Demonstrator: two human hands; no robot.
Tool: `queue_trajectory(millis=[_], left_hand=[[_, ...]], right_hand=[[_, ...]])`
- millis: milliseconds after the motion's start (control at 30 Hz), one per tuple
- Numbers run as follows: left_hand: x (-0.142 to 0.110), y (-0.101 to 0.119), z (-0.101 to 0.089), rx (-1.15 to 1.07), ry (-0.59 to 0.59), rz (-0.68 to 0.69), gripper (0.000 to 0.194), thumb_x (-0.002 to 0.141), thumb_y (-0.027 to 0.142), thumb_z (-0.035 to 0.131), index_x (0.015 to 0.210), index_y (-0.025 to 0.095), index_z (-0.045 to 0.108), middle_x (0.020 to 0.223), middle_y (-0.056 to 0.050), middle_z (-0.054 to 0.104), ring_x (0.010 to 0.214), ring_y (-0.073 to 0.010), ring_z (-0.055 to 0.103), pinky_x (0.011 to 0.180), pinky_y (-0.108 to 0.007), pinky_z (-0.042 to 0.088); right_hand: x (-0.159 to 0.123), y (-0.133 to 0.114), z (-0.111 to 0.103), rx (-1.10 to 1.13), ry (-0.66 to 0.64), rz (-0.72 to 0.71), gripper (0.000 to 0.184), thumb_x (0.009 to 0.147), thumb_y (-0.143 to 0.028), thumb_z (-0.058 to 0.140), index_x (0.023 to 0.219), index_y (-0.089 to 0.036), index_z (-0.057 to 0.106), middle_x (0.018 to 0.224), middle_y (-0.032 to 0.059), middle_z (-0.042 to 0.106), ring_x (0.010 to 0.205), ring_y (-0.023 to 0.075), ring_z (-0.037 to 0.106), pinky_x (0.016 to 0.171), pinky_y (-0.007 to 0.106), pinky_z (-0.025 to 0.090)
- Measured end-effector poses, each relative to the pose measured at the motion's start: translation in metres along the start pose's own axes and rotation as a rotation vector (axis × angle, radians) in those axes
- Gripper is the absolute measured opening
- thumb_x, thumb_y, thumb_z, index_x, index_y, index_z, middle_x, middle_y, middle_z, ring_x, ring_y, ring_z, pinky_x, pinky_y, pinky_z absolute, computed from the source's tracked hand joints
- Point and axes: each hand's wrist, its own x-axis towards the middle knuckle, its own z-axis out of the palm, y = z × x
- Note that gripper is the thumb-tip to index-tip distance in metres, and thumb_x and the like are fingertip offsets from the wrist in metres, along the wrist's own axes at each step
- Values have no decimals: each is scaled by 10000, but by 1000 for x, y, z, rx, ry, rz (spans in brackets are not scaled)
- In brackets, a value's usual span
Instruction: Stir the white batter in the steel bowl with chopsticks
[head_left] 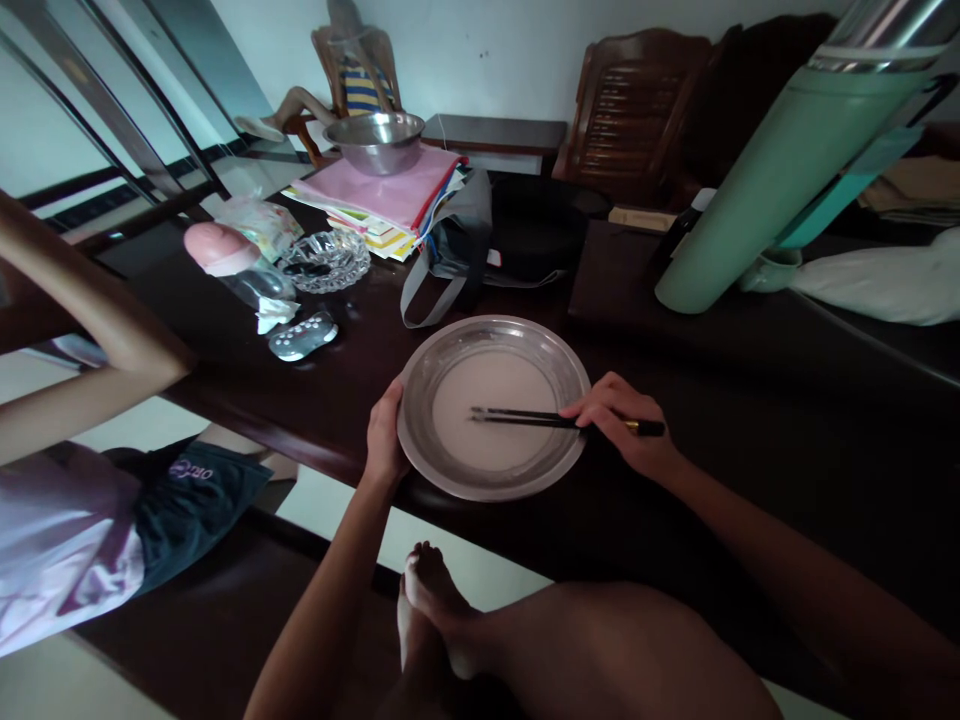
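Observation:
A wide metal bowl [495,492] stands at the edge of the dark table, with a pale, milky liquid [487,385] in its bottom. My left hand [385,432] grips the bowl's left rim, fingers on the outside. In my right hand [626,422] is a pair of black chopsticks [525,417], held over the right rim. Their tips reach to about the middle of the liquid; some whitish stuff clings to them. Whether the tips touch the bottom cannot be seen.
Behind the bowl are a grey-strapped bag [454,235], a glass ashtray [326,262], a remote control [304,336] and a pink-topped bottle [232,260]. A smaller metal bowl [379,145] sits on stacked folders [382,190]. A tall green thermos [787,180] stands right. Another person's arm [112,320] is left.

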Motion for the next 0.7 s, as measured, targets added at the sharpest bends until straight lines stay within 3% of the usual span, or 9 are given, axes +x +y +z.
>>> queue_trajectory(millis=[167, 233, 367, 533, 700], left_hand=[[1, -1, -1, 38, -5, 17, 467, 768, 571, 621, 1002, 192, 763, 894, -49, 771, 997, -277, 709, 884, -343, 557], [1, -1, -1, 56, 3, 26, 450, 770, 568, 622, 972, 192, 764, 885, -48, 768, 991, -271, 706, 871, -334, 555], [2, -2, -2, 39, -1, 32, 436, 778, 559, 622, 967, 192, 763, 860, -41, 761, 971, -258, 703, 868, -321, 551], [3, -2, -3, 81, -21, 62, 429, 796, 558, 593, 939, 187, 754, 850, -43, 752, 962, -252, 695, 880, -326, 540], [1, 0, -3, 92, -19, 62, 423, 789, 576, 590, 894, 199, 750, 837, -45, 746, 946, -259, 692, 841, -331, 543]], right_hand=[[-1, 3, -2, 34, 192, 62, 386, 994, -291, 506, 646, -248, 669, 739, 21, 772, 683, 199, 613, 659, 389, 475], [-1, 2, -1, 82, 153, 37, 413, 1001, -301, 489, 628, -246, 658, 716, 22, 765, 656, 196, 608, 640, 386, 467], [0, -1, 2, -8, -16, 19, 270, 971, -294, 555, 752, -254, 709, 835, 11, 798, 743, 196, 625, 704, 389, 487], [-1, 0, -1, 63, 145, 54, 375, 1000, -259, 494, 661, -242, 654, 746, 6, 772, 707, 188, 597, 680, 376, 467], [-1, -2, 0, 16, 5, 11, 313, 978, -257, 528, 713, -251, 695, 808, 9, 797, 719, 194, 608, 659, 373, 490]])
